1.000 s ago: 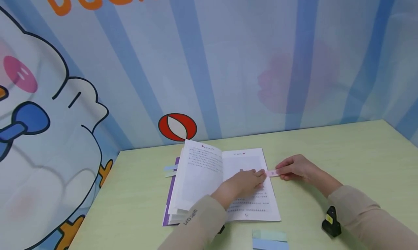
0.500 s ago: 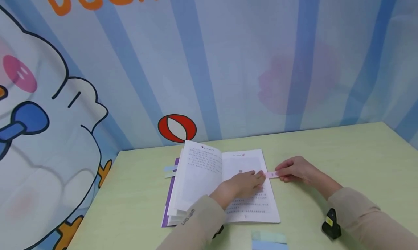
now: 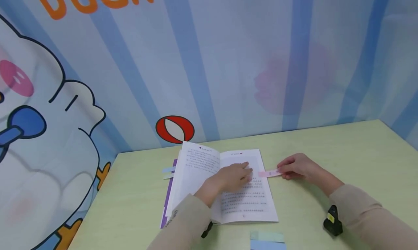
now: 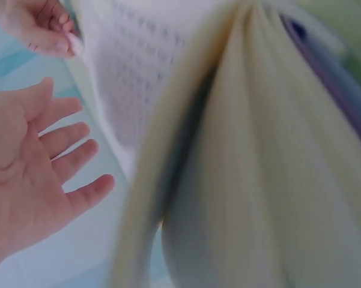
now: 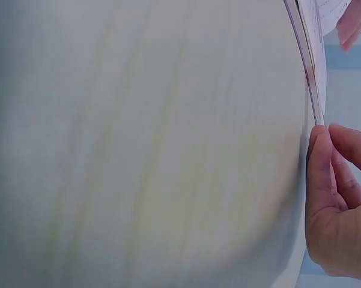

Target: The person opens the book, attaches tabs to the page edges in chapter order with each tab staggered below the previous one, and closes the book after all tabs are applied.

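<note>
An open book (image 3: 243, 203) with printed pages lies on the table, its left pages lifted and curving. My left hand (image 3: 230, 177), fingers extended, is over the right page; in the left wrist view the hand (image 4: 30, 162) appears apart from the paper. At the page's right edge, my right hand (image 3: 298, 166) pinches the outer end of a pink paper strip (image 3: 267, 173) between thumb and fingers. The strip's inner end overlaps the page. In the right wrist view the pinching hand (image 5: 336, 204) is beside the book's edge.
Blue (image 3: 168, 169) and pale green (image 3: 168, 176) strips stick out from the book's left side, near its purple cover (image 3: 167, 203). In front lie a green strip (image 3: 267, 236) and a blue strip (image 3: 267, 245) on the table (image 3: 343, 152). A printed curtain (image 3: 241, 61) hangs behind.
My left hand has come off the pink strip and moved left over the page, uncovering the strip's inner end. The right hand keeps its pinch in nearly the same place.
</note>
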The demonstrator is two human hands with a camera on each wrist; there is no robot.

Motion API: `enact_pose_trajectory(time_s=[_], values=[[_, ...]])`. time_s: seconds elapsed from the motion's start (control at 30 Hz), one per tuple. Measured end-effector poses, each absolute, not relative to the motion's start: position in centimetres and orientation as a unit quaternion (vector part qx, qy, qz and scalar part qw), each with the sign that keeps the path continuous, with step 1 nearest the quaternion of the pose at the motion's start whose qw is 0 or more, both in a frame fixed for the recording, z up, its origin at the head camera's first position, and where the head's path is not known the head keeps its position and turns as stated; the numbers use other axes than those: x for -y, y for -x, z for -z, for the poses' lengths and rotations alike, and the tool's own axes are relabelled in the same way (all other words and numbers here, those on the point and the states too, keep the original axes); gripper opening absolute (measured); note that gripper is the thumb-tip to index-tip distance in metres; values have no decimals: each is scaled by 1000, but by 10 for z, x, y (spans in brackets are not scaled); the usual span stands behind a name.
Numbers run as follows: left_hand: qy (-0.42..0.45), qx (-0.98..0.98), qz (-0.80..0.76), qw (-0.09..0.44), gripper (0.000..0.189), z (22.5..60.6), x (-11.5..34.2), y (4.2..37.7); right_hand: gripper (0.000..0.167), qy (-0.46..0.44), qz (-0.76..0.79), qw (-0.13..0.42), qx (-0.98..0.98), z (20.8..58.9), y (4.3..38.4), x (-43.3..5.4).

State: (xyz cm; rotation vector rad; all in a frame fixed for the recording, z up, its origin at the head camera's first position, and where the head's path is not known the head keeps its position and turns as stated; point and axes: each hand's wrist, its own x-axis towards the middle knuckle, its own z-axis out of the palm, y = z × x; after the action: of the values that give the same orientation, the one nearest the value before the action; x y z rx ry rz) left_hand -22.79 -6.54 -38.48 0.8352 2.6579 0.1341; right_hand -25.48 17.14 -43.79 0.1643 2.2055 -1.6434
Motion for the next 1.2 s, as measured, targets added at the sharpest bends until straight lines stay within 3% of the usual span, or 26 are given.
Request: enact_pose_trajectory(time_s=[0.47, 0.77, 0.9, 1.03, 1.2], values=[[-247, -956, -153, 41, 37, 360, 147, 204, 31, -21, 560, 168, -811, 430, 254, -184], [-128, -941, -299, -90, 28, 354, 213, 192, 35, -17, 536, 163, -828, 413, 256, -169], [-47, -927, -362, -85, 29, 363, 238, 186, 35, -17, 539, 160, -827, 409, 255, -158], [7, -907, -419, -42, 34, 373, 259, 180, 36, -12, 541, 161, -826, 404, 254, -147], [57, -871, -486, 47, 64, 381, 278, 173, 35, -6, 536, 166, -827, 399, 255, -131]])
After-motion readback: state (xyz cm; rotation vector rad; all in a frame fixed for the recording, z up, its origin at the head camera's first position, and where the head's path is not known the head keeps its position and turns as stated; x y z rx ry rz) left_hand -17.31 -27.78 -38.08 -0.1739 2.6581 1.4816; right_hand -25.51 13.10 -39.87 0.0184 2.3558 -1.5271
